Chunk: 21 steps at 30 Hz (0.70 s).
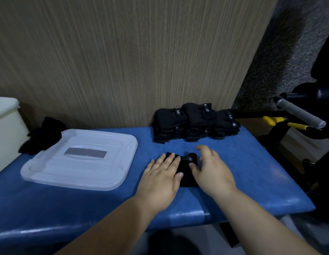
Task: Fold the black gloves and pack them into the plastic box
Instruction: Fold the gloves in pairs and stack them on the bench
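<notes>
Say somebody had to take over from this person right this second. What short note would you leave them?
Left hand: flat, pressing the glove on the blue table.
Right hand: open, thumb touching the same glove.
Done: folded gloves stacked by the wall.
Left: finish this fold. A loose pile of gloves waits behind the clear lid. Nothing is seen packed; the white box at the left edge shows only its outside.

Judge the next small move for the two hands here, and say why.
Probably fold the small black fabric glove in half: the left hand presses it flat, the right hand rests a thumb on it, and folded black glove stacks stand behind.
</notes>
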Motion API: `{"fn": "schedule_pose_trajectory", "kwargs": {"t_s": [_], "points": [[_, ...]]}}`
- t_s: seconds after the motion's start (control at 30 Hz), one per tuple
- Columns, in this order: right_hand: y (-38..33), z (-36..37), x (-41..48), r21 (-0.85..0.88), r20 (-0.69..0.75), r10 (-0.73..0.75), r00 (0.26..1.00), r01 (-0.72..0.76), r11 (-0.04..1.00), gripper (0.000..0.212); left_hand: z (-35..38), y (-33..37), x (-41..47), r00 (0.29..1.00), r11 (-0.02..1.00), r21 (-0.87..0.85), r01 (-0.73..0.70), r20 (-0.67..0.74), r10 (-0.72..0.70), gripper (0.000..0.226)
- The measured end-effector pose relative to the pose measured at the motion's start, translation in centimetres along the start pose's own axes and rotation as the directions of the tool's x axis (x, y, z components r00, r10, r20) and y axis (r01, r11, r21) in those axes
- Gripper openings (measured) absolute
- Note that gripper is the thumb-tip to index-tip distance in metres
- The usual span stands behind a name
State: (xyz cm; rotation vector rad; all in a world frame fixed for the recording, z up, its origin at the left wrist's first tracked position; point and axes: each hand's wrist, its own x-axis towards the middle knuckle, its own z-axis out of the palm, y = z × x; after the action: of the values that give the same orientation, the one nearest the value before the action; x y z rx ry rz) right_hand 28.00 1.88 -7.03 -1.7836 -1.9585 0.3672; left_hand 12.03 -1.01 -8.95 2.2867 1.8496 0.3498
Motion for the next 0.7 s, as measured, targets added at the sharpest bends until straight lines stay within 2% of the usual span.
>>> {"fn": "schedule_pose_trajectory", "kwargs": {"t_s": [0.1, 0.2, 0.3, 0.37, 0.6, 0.7], "points": [[0.1, 0.2, 0.2, -0.018, -0.027, -0.164, 0.986, 0.163, 0.986, 0.052, 0.2, -0.1, 0.1, 1.000, 1.000, 0.015, -0.005, 0.020, 0.005, 0.054], [-0.1, 0.7, 0.4, -0.027, 0.114, -0.253, 0.961, 0.258, 0.966, 0.051, 0.2, -0.3, 0.1, 0.999, 1.000, 0.018, -0.007, 0.047, 0.006, 0.055], [0.0, 1.2, 0.6, -0.078, 0.268, -0.206, 0.941, 0.235, 0.969, 0.051, 0.2, -0.4, 0.1, 0.998, 1.000, 0.010, -0.005, 0.070, 0.005, 0.055], [0.0, 1.2, 0.7, -0.116, 0.310, -0.181, 0.933, 0.226, 0.967, 0.051, 0.1, -0.5, 0.1, 0.997, 1.000, -0.005, -0.003, 0.076, 0.003, 0.056], [-0.4, 0.9, 0.5, -0.127, 0.321, -0.143, 0.936, 0.193, 0.973, 0.052, 0.2, -0.9, 0.0, 0.996, 0.999, -0.039, 0.036, 0.077, -0.033, 0.056], [-0.6, 0.4, 0.5, -0.148, 0.292, -0.132, 0.947, 0.181, 0.972, 0.055, 0.2, -1.2, -0.1, 0.994, 0.993, -0.052, 0.102, 0.039, -0.100, 0.059]]}}
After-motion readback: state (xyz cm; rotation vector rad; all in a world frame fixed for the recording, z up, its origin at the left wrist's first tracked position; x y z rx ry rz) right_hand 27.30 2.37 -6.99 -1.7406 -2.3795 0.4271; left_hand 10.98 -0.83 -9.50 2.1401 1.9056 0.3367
